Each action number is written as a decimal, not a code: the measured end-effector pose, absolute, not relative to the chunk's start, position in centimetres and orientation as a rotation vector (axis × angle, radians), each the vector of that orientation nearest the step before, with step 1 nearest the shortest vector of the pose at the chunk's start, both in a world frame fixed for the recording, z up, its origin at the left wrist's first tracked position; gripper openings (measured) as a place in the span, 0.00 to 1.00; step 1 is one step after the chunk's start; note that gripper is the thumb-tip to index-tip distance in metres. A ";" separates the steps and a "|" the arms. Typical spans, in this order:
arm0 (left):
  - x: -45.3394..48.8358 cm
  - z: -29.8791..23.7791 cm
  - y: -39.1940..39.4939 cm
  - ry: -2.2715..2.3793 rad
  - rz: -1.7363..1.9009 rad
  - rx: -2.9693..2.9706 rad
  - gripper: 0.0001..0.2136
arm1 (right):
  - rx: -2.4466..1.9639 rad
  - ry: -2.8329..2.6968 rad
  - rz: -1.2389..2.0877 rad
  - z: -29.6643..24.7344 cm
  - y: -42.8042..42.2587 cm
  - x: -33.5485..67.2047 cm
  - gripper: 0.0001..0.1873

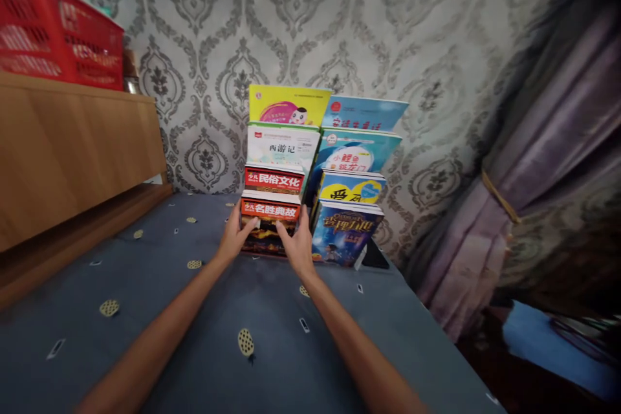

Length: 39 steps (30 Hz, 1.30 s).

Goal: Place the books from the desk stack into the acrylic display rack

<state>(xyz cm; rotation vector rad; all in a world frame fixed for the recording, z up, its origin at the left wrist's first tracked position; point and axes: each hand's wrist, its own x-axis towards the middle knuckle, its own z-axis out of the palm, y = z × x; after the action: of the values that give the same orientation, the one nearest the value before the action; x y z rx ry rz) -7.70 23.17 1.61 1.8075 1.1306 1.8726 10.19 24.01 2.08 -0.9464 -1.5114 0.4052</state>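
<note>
A tiered rack of children's books stands at the far end of a grey-blue bed cover (204,336), against the patterned wall. My left hand (235,237) grips the left edge of the front-left book with a red title band (268,221). My right hand (297,244) holds the same book's right side, fingers curled on its cover. Behind it rise a red-banded book (274,179), a white book (282,145) and a yellow book (286,105). The right column holds a dark blue space-picture book (345,233), with a yellow-and-blue one (350,187) and light blue ones (361,113) behind it.
A wooden headboard (72,149) runs along the left, with a red plastic basket (58,29) on top. A purple curtain (543,162) tied with a cord hangs at the right. Beyond the bed's right edge lies something blue (548,343) on the dark floor.
</note>
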 end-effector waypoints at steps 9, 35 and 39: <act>-7.7 1.4 23.5 1.159 1.928 1.861 0.23 | -0.973 -1.513 0.387 2.5 23.7 9.8 0.48; -8.7 6.8 24.0 1.037 1.839 1.853 0.35 | -0.866 -1.508 0.445 6.8 24.6 10.1 0.51; -8.7 8.8 24.2 0.949 1.826 1.940 0.36 | -0.854 -1.495 0.420 7.8 25.3 9.8 0.47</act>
<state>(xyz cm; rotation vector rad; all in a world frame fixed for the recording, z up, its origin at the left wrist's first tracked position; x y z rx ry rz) -8.67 24.24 8.77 1.9404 0.9486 1.8259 9.82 25.32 7.77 -0.8540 -1.4954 0.4201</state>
